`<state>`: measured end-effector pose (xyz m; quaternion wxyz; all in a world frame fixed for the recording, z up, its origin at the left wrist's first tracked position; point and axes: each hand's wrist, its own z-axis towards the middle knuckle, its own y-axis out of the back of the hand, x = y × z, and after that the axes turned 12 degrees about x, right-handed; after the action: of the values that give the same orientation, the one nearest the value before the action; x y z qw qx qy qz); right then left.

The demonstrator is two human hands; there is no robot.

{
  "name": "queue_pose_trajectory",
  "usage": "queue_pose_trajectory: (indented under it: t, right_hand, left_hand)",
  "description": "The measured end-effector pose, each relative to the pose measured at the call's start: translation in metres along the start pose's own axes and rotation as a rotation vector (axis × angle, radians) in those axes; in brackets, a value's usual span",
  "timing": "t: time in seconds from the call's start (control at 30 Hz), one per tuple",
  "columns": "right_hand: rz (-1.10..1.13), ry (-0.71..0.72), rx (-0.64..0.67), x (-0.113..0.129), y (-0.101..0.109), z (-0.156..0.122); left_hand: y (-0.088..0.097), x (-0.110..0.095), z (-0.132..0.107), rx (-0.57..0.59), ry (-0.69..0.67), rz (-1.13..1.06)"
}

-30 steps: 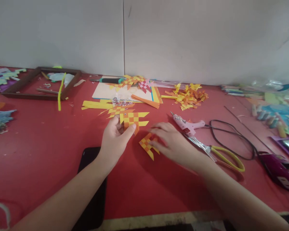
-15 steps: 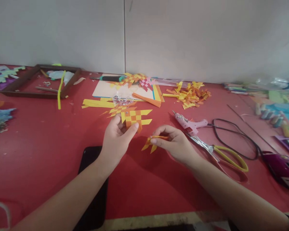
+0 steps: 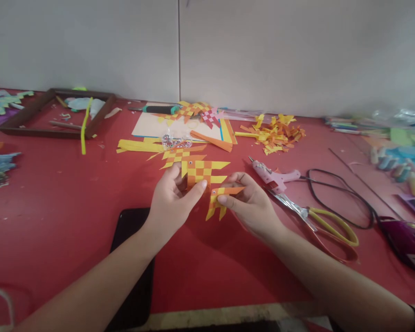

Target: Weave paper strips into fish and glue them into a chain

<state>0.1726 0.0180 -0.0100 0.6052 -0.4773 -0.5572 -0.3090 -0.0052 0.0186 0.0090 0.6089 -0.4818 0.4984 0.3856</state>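
Note:
My left hand pinches a large woven paper fish, checked in yellow and orange, with a small eye at its left end and pointed strips to the right. Between the thumb and fingers of my right hand is a smaller paper fish in the same colours, its eye facing me. The two fish are side by side above the red table, the small one lower and to the right. Just behind my left fingers lies another checked paper piece, partly covered.
A pink glue gun and yellow-handled scissors lie right of my right hand. Paper scraps are heaped behind. A black phone is under my left forearm; a brown frame stands back left.
The small fish has turned so its checked face and eye show. The large fish has shifted slightly right, and the two are closer together.

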Motion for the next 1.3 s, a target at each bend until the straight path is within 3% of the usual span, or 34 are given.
queue_pose_trajectory:
  t: [0.3, 1.13, 1.3]
  right_hand:
    - [-0.039, 0.061, -0.126, -0.0059, 0.0021, 0.0017]
    - [-0.163, 0.103, -0.149, -0.0077, 0.0015, -0.0005]
    - [-0.177, 0.106, -0.201, -0.0088, 0.0003, -0.0005]
  left_hand:
    - [-0.0028, -0.0002, -0.0023, 0.021, -0.014, 0.031]
    - [-0.0032, 0.0015, -0.0013, 0.043, -0.005, 0.007]
    - [-0.0023, 0.0030, -0.0008, 0.039, 0.029, 0.042]
